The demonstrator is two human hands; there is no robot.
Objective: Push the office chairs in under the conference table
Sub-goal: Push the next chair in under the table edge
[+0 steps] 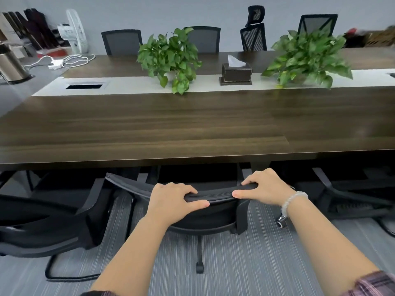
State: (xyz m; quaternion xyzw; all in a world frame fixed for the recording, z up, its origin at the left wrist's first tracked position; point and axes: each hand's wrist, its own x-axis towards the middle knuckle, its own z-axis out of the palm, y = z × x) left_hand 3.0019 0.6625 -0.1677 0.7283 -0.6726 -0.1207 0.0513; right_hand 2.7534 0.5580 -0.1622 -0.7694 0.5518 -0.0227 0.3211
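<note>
A black mesh office chair (128,184) stands right in front of me, its seat tucked under the near edge of the dark wooden conference table (171,124). My left hand (173,199) grips the top rail of the chair's backrest, fingers over it and thumb behind. My right hand (265,186), with a white bead bracelet at the wrist, holds the same rail further right. Another black chair (42,223) stands at my left, out from the table. A third chair (354,199) sits at my right, partly under the table.
Two potted plants (171,54) (307,56) and a tissue box (236,74) stand along the table's white centre strip. Several chairs (121,41) line the far side. A fan (77,30), cables and a metal bin (10,65) are at far left. Grey striped carpet (235,263) lies underfoot.
</note>
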